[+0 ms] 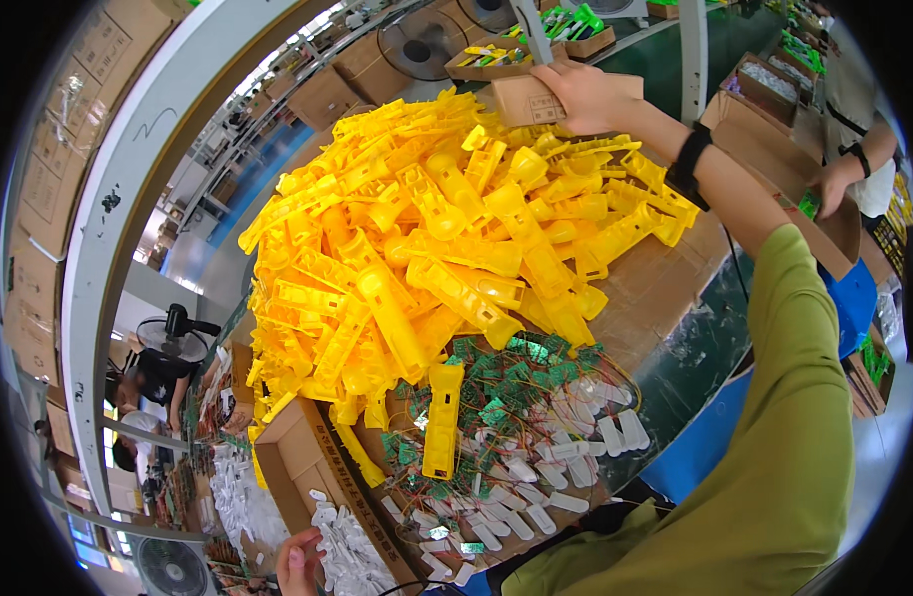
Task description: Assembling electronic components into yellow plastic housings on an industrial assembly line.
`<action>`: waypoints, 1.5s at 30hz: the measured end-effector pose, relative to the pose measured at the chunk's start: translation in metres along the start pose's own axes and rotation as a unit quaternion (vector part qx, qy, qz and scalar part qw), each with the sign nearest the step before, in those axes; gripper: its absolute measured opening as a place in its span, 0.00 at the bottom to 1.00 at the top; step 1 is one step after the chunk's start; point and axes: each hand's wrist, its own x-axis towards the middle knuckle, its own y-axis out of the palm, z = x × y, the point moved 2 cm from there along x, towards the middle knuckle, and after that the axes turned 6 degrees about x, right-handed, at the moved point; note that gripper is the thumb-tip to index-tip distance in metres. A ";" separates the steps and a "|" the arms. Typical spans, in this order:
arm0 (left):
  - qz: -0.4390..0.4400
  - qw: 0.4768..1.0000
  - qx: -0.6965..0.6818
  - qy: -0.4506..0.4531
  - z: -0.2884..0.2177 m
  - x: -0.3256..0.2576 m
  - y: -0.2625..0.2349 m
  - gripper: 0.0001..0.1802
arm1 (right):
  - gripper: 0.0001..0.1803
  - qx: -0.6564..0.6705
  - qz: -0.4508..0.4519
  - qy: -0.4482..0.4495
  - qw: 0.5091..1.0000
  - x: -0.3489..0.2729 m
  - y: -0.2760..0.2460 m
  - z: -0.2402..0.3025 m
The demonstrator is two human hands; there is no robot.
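Observation:
My right hand (pixel 578 94) reaches far out in a green sleeve with a black wristband. Its fingers close over the edge of a small brown cardboard box (pixel 521 102) behind a big heap of yellow plastic housings (pixel 426 238). My left hand (pixel 297 561) shows only partly at the bottom edge, fingers curled beside white plastic pieces (pixel 347 546) in an open cardboard box (pixel 282 462). Whether it holds one is unclear. A single yellow housing (pixel 442 417) lies on a pile of small green circuit boards with wires (pixel 496 397).
Another person's hand (pixel 832 186) with a dark watch reaches into a cardboard box (pixel 774 149) at the right. Trays of green and yellow parts (pixel 565 30) and fans (pixel 421 40) stand beyond. A green belt (pixel 695 348) and a blue bin (pixel 853 298) lie right of the heap.

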 end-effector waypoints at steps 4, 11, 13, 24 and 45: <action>0.023 1.000 -0.019 -0.010 0.004 0.001 -0.005 0.22 | 0.35 0.002 0.059 0.024 0.998 -0.033 -0.085 0.034; 0.077 0.992 -0.048 0.091 0.011 -0.008 -0.019 0.25 | 0.35 0.033 0.052 0.058 0.996 -0.084 -0.157 0.073; 0.094 0.990 -0.053 0.096 0.014 -0.011 -0.024 0.25 | 0.35 0.030 0.044 0.072 0.996 -0.096 -0.175 0.081; 0.055 0.986 -0.056 0.147 0.030 -0.016 -0.051 0.26 | 0.30 -0.127 -0.179 0.029 0.975 -0.083 -0.218 0.119; 0.035 0.986 -0.082 0.144 0.044 -0.020 -0.068 0.27 | 0.33 -0.280 0.136 -0.352 0.883 -0.146 -0.111 0.232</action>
